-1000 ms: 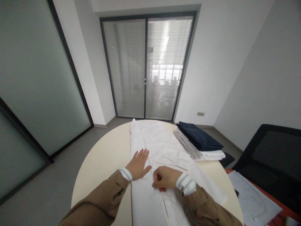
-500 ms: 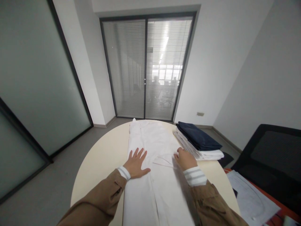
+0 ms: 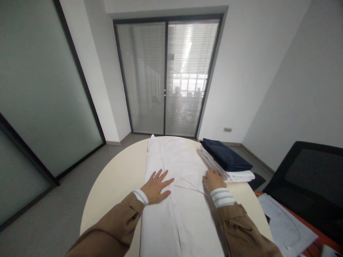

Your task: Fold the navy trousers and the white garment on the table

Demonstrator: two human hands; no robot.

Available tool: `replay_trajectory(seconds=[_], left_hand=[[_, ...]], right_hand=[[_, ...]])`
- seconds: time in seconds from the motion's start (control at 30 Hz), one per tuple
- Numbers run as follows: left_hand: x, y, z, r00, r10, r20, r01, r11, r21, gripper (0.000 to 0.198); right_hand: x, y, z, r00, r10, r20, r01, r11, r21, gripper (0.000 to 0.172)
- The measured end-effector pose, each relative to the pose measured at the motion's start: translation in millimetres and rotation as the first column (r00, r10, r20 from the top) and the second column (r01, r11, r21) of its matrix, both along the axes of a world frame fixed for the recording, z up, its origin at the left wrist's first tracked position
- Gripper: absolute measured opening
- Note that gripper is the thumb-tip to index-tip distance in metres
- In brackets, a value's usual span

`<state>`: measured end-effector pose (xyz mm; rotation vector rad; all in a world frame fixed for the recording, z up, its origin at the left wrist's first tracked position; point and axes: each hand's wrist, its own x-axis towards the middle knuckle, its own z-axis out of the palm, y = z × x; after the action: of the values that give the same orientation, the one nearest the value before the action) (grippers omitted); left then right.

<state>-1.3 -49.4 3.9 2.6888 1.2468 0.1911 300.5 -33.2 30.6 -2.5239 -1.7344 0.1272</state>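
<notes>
A long white garment (image 3: 171,157) lies folded lengthwise over the round table, with creases and a thin folded edge across its middle. My left hand (image 3: 156,188) rests flat on its left part, fingers spread. At the garment's right edge, my right hand (image 3: 214,181) has its fingers curled down and closed on the cloth; the fingertips are partly hidden. Just beyond that hand sits a stack of folded clothes, a dark navy piece (image 3: 226,155) on top of white ones (image 3: 241,176).
The cream round table (image 3: 112,185) carries the garment and the stack. To the right stand a black mesh chair (image 3: 308,178) and an orange-red surface with a pale sheet (image 3: 289,225) on it. A glass door with blinds (image 3: 166,78) is ahead.
My right hand has moved a little to the right and turned more knuckles-up, drawing the garment's right edge outward. My left hand stays in place, its index finger spread slightly wider.
</notes>
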Motion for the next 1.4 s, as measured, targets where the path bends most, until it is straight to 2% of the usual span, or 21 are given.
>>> replay_trajectory(seconds=[0.43, 0.6, 0.73, 0.9, 1.07, 1.2, 1.4], left_hand=[[-0.8, -1.1, -1.7, 0.999, -0.018, 0.033, 0.017, 1.0, 0.026, 0.064], [-1.0, -1.3, -0.8, 1.0, -0.017, 0.022, 0.017, 1.0, 0.015, 0.065], [-1.1, -1.3, -1.2, 1.0, -0.014, 0.022, 0.014, 1.0, 0.025, 0.065], [-1.7, -0.3, -2.5, 0.999, -0.022, 0.033, 0.021, 0.999, 0.031, 0.065], [-1.0, 0.5, -0.4, 1.0, -0.017, 0.012, 0.017, 1.0, 0.017, 0.067], [-1.0, 0.5, -0.3, 1.0, -0.015, 0.011, 0.015, 1.0, 0.017, 0.067], [-1.6, 0.9, -2.7, 1.0, -0.018, 0.016, 0.018, 1.0, 0.023, 0.068]], right_hand=[[-1.1, 0.7, -1.0, 1.0, -0.009, -0.002, 0.009, 0.999, -0.047, 0.041], [0.2, 1.4, 2.2, 0.998, -0.002, -0.07, 0.003, 1.0, 0.009, 0.037], [0.2, 0.2, 7.0, 0.99, 0.084, -0.109, -0.073, 0.992, 0.1, 0.035], [-13.6, -5.6, 14.6, 0.948, 0.294, -0.119, -0.253, 0.927, 0.277, 0.039], [-42.5, -17.3, 18.5, 0.882, 0.467, -0.063, -0.416, 0.835, 0.361, 0.044], [-66.4, -26.7, 17.6, 0.832, 0.554, 0.015, -0.52, 0.772, 0.365, 0.048], [-96.7, -36.9, 15.3, 0.758, 0.651, 0.044, -0.633, 0.716, 0.294, 0.051]])
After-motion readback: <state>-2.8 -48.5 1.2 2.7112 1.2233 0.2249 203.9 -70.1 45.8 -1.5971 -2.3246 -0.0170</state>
